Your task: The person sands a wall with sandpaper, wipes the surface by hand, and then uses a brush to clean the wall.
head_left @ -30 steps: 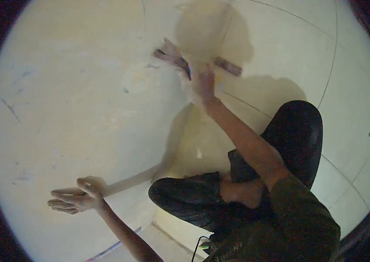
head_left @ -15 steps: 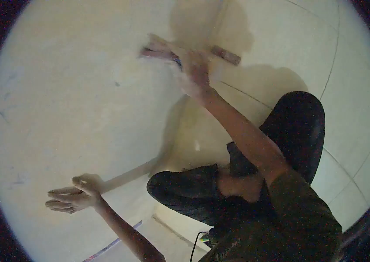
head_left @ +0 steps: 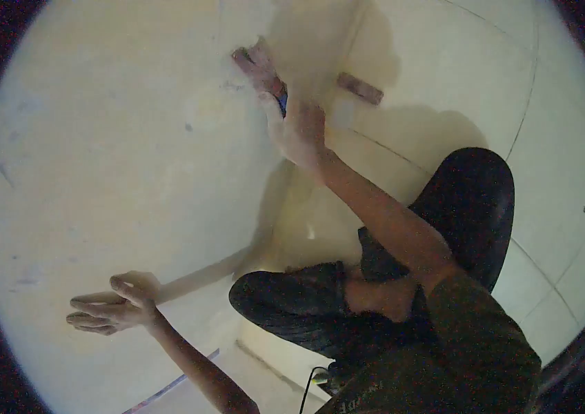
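Observation:
My right hand (head_left: 299,127) is closed round a piece of reddish-brown sandpaper (head_left: 258,67), with a bit of blue showing near the thumb. The sandpaper lies against the pale wall (head_left: 127,172). Lower left, my left hand (head_left: 116,307) is against or close to the same wall, fingers spread and holding nothing. A reddish-brown block (head_left: 360,89) rests on the tiled floor just right of my right hand.
My crossed legs in dark trousers (head_left: 472,207) are on the light floor tiles (head_left: 561,234). A thin black cable (head_left: 306,393) and a strip with a purplish edge (head_left: 175,383) show at the bottom.
The sandpaper in my right hand has turned from nearly level to slanting upward, and the hand has shifted slightly down. My left hand has barely moved.

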A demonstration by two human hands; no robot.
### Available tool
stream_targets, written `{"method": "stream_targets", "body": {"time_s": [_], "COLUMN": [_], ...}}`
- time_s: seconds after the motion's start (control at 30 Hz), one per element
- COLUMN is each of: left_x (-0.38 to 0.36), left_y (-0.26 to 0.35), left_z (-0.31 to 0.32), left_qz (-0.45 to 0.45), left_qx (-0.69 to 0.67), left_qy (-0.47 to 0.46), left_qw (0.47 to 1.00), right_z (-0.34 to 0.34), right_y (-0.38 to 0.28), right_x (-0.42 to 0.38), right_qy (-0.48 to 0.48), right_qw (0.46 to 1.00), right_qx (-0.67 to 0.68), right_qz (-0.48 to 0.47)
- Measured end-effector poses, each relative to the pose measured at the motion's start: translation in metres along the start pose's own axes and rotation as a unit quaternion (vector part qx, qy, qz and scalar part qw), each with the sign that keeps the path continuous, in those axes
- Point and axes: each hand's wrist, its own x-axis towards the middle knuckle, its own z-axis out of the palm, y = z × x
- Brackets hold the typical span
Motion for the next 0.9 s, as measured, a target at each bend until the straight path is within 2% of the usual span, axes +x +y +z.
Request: {"method": "stream_targets", "body": {"time_s": [0.13, 0.23, 0.33, 0.4, 0.47, 0.53, 0.63, 0.7, 0.73, 0.77, 0.87, 0.9], "left_x": [0.003, 0.005, 0.003, 0.004, 0.003, 0.003, 0.002, 0.005, 0.001, 0.000, 0.002, 0.003], "left_y": [-0.001, 0.002, 0.002, 0.002, 0.001, 0.004, 0.004, 0.010, 0.006, 0.000, -0.001, -0.002], "left_z": [0.000, -0.002, 0.000, 0.002, 0.002, 0.001, -0.004, 0.002, 0.004, 0.002, 0.001, 0.001], "left_qz": [-0.013, -0.019, -0.019, -0.018, -0.013, -0.020, -0.023, -0.028, -0.024, -0.017, 0.006, 0.004], "left_qx": [-0.003, -0.003, 0.001, 0.009, 0.021, 0.030, 0.019, 0.006, 0.008, 0.012, 0.002, 0.007], "left_qy": [-0.002, -0.006, -0.008, 0.002, 0.011, 0.010, -0.004, 0.004, 0.004, 0.002, 0.015, 0.012], "left_qw": [1.000, 1.000, 1.000, 1.000, 1.000, 0.999, 1.000, 1.000, 1.000, 1.000, 1.000, 1.000], "right_z": [0.011, 0.010, -0.017, 0.006, 0.007, -0.007, -0.032, 0.000, 0.015, 0.012, -0.024, -0.036], "right_y": [-0.004, -0.006, -0.032, -0.023, -0.024, -0.038, -0.045, -0.037, -0.033, -0.035, -0.048, -0.060], "right_x": [-0.024, -0.015, 0.005, -0.021, -0.021, -0.006, 0.012, -0.019, -0.034, -0.032, 0.019, 0.030], "right_qy": [0.084, 0.045, -0.095, 0.010, 0.024, -0.065, -0.160, -0.005, 0.068, -0.012, -0.117, 0.033], "right_qw": [0.992, 0.998, 0.982, 0.987, 0.987, 0.987, 0.949, 0.987, 0.989, 0.982, 0.948, 0.946], "right_qx": [0.084, 0.029, 0.055, 0.147, 0.151, 0.071, 0.164, 0.146, 0.134, 0.186, 0.226, 0.297], "right_qz": [-0.051, -0.016, 0.151, 0.057, 0.044, 0.127, 0.216, 0.074, 0.005, 0.025, 0.189, 0.126]}}
